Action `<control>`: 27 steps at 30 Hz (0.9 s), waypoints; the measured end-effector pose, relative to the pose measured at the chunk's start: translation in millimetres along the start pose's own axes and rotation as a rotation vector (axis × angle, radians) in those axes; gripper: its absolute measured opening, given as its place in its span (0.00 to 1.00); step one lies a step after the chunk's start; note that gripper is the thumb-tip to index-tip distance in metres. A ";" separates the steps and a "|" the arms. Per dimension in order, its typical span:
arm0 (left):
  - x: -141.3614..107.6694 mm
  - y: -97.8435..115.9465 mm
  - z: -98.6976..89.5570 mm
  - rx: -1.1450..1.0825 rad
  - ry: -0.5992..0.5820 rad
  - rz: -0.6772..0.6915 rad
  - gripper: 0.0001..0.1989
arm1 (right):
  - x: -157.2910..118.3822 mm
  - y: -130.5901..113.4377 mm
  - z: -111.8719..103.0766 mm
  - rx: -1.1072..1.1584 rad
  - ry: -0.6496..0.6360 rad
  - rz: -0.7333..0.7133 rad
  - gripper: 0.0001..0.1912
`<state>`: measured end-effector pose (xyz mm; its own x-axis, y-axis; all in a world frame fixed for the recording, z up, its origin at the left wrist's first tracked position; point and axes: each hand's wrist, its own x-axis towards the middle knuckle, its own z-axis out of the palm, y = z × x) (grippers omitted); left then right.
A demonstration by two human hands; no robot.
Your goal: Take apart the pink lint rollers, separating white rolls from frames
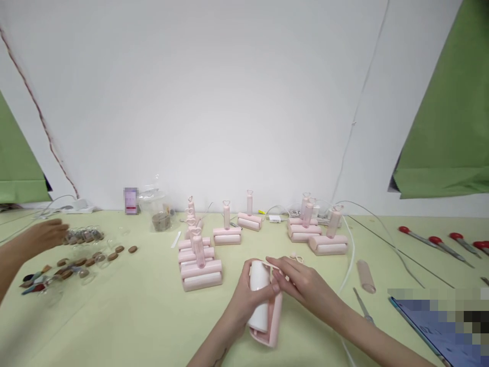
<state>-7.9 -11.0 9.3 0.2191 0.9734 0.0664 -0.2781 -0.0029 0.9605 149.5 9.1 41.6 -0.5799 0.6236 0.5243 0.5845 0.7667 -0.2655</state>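
My left hand [240,300] is wrapped round a lint roller, thumb across its white roll [260,278]. The roll stands nearly upright, tilted, partly inside a pink housing [273,334]. At the upper end of the housing, my right hand [305,283] pinches the pink edge with thumb and fingers; the exact contact is hidden by the fingers. Just beyond the right hand lies a small pale pink heart-shaped loop piece [296,258]. To the right, a translucent pink tube [365,276] rests on the table near a screwdriver [362,305].
Finished-looking pink lint rollers [201,275] stand in groups left, behind and right [328,244]. Another person's hand [49,233] is at far left by small brown discs [112,256] and clear pieces. Red-handled tools [435,240], a white cable [349,265] and a tablet-like device [428,331] lie right.
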 end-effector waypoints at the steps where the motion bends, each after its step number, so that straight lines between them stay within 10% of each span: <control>1: -1.1 -0.2 -1.4 0.068 -0.026 -0.004 0.27 | -3.1 0.7 -2.9 0.006 -0.053 -0.004 0.15; 9: -21.9 3.8 -17.2 0.807 -0.155 0.009 0.31 | -10.7 -14.2 -9.5 -0.271 -0.479 -0.071 0.08; 27: -30.9 16.4 -20.8 1.083 -0.454 0.094 0.28 | -13.0 -15.3 -1.8 0.081 -0.553 -0.140 0.05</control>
<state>-38.6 -36.4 17.4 0.6136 0.7890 0.0296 0.5804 -0.4761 0.6606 149.1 -11.0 40.3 -0.8720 0.4853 0.0638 0.4478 0.8436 -0.2964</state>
